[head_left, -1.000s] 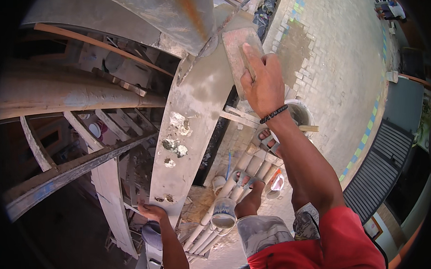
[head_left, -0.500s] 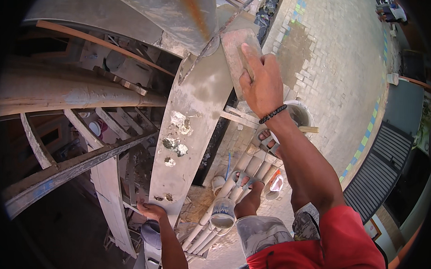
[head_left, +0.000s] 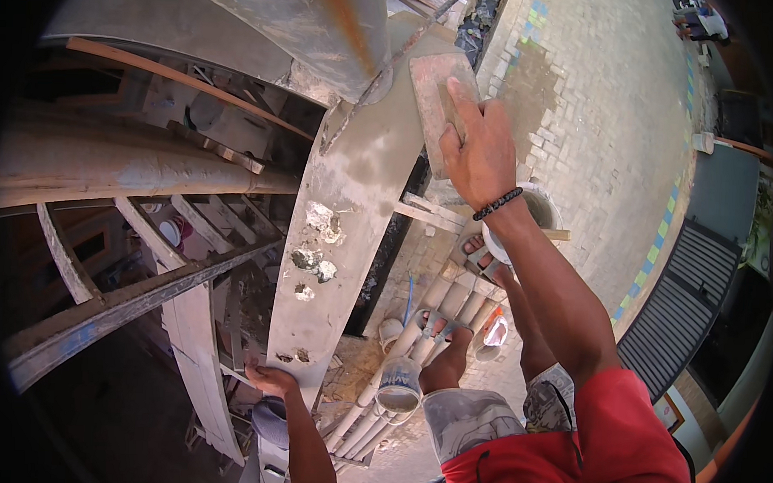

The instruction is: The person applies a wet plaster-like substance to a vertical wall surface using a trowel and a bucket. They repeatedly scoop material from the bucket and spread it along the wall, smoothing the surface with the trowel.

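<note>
My right hand [head_left: 483,151], with a black beaded bracelet at its wrist, is closed on a flat, worn plastering float [head_left: 431,83]. The float lies across the right edge of a long grey concrete ledge [head_left: 345,206], near its far end, where the surface looks damp and smooth. Rough white patches [head_left: 322,222] and small dark holes [head_left: 303,290] mark the middle and near part of that ledge. At its near left corner, my left hand [head_left: 271,380] grips the edge, its fingers partly hidden.
A thin rod [head_left: 391,67] slants over the ledge beside a rust-streaked grey sheet [head_left: 326,26]. Left are a wooden ladder-like frame [head_left: 146,288] and a thick round beam [head_left: 142,165]. Below, my feet stand on long poles [head_left: 457,299] among buckets [head_left: 398,387]. Paving [head_left: 602,164] stretches right.
My right hand and the float have shifted slightly to the right, toward and over the ledge's edge. My left hand stays in the same place.
</note>
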`<state>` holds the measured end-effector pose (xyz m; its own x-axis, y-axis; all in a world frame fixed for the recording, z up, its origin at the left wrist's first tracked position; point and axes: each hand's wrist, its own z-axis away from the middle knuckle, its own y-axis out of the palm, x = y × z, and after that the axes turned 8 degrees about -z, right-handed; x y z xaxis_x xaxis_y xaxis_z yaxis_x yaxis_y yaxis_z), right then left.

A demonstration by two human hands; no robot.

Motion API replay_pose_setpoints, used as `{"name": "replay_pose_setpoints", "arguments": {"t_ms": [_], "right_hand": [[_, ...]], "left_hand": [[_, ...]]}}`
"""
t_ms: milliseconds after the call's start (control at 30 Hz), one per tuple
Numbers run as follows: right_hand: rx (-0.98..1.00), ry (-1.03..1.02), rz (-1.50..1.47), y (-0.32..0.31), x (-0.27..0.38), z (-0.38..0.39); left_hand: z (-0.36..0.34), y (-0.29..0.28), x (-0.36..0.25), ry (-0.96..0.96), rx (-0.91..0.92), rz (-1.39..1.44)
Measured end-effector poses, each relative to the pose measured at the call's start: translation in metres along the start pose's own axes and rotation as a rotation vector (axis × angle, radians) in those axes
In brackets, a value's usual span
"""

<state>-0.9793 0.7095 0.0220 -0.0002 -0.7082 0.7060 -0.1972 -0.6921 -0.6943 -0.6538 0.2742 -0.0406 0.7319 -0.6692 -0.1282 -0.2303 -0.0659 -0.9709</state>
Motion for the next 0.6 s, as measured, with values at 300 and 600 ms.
{"name": "replay_pose_setpoints", "arguments": {"t_ms": [300, 600], "right_hand": [[0.014, -0.047, -0.066, -0.02, 0.011, 0.032], [0.097, -0.037, 0.017, -0.006, 0.009, 0.031]], "left_hand": [[0.0, -0.004, 0.015, -0.014, 0.042, -0.047], [-0.001, -0.005, 0.009, -0.031, 0.081, -0.081]]}}
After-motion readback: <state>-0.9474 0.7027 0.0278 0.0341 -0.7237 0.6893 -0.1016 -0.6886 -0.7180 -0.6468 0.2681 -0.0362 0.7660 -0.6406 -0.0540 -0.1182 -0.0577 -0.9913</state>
